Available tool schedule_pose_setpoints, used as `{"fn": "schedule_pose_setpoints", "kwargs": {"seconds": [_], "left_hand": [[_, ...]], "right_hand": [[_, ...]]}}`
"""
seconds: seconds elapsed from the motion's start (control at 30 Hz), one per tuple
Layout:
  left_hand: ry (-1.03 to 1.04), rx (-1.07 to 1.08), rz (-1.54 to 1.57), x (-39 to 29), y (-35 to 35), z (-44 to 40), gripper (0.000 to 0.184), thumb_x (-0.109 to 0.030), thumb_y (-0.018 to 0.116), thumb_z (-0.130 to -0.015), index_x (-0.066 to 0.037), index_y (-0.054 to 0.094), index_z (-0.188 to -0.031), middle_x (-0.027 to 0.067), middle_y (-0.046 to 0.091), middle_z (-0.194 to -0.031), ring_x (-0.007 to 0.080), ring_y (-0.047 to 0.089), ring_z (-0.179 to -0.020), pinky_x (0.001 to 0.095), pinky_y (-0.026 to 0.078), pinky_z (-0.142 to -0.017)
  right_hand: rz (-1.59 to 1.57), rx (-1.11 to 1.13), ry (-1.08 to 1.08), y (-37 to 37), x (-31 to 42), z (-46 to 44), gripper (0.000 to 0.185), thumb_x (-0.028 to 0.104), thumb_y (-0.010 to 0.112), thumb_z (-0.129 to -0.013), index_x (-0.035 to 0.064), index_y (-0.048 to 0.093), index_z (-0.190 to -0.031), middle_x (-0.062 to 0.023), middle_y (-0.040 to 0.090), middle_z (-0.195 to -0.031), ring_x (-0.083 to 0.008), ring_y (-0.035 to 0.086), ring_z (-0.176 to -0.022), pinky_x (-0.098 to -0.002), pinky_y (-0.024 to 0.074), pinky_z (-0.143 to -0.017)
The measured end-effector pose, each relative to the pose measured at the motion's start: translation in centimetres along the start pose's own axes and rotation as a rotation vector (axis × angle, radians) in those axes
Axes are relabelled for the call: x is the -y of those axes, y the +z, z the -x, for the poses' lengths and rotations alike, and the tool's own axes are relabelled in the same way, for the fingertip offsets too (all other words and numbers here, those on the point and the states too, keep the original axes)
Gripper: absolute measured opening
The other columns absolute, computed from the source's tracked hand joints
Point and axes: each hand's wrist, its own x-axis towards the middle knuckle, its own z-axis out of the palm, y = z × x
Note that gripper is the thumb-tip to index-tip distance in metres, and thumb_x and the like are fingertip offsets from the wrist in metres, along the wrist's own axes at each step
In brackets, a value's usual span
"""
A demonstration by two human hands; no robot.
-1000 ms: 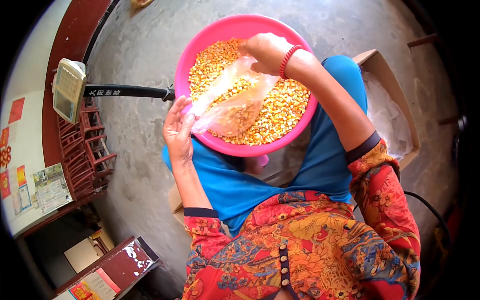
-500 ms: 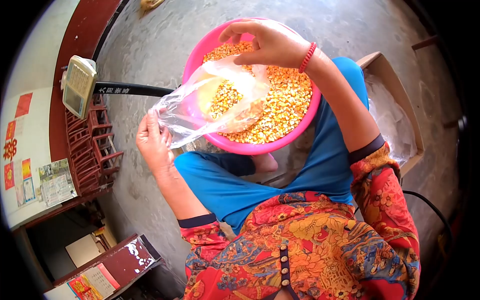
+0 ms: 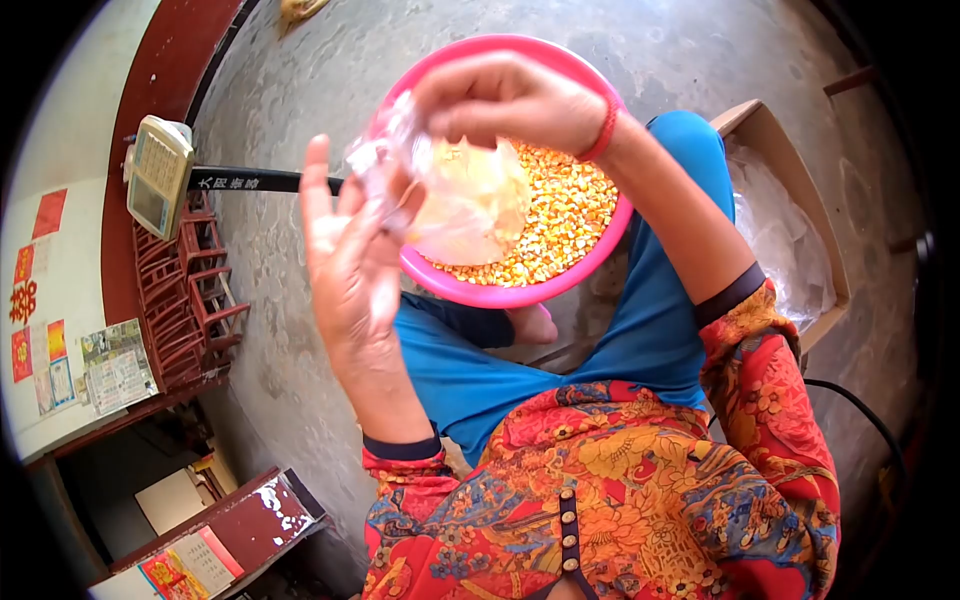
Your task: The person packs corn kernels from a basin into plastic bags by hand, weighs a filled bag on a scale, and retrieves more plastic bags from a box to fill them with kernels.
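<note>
A clear plastic bag (image 3: 470, 205) hangs over the left part of a pink basin (image 3: 460, 292) full of corn kernels (image 3: 570, 205). Its upper part is bunched between my two hands. My left hand (image 3: 355, 250) pinches the gathered plastic near the basin's left rim, with some fingers raised. My right hand (image 3: 510, 105) is blurred and holds the bunched plastic from the other side, above the corn. A red bead bracelet (image 3: 603, 130) is on my right wrist.
Behind my left hand, a scale display (image 3: 160, 178) stands on a black arm (image 3: 260, 180). An open cardboard box (image 3: 800, 185) with clear plastic (image 3: 775, 225) is at the right. Small red stools (image 3: 185, 300) and a dark red table (image 3: 235, 535) are at the left.
My left hand has moved up and right from the basin's lower left. My right hand has moved left and closed on the plastic. The bag's spread mouth is now bunched together.
</note>
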Motion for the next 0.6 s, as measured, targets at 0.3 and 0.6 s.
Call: {"fn": "schedule_pose_setpoints", "kwargs": {"seconds": [0.3, 0.6], "left_hand": [[-0.053, 0.066, 0.041, 0.6, 0.4, -2.6, 0.07, 0.002, 0.052, -0.083, -0.004, 0.01, -0.139, 0.0206, 0.051, -0.116, 0.0244, 0.057, -0.098, 0.0369, 0.044, -0.09], [0.09, -0.075, 0.192, -7.1, -3.9, -3.0, 0.056, 0.006, 0.047, -0.08, 0.004, 0.03, -0.133, 0.0057, 0.049, -0.071, 0.018, 0.051, -0.072, 0.0389, 0.043, -0.085]], "right_hand": [[0.503, 0.072, -0.377, 0.7, 0.2, 0.0, 0.031, 0.007, 0.064, -0.078, 0.0057, 0.061, -0.108, -0.0059, 0.052, -0.092, -0.0112, 0.05, -0.076, -0.023, 0.0392, -0.059], [0.35, -0.097, -0.11, -2.9, -2.6, -0.1, 0.023, 0.011, 0.057, -0.083, 0.0031, 0.06, -0.104, -0.0031, 0.055, -0.101, -0.0067, 0.052, -0.082, -0.0205, 0.0447, -0.069]]}}
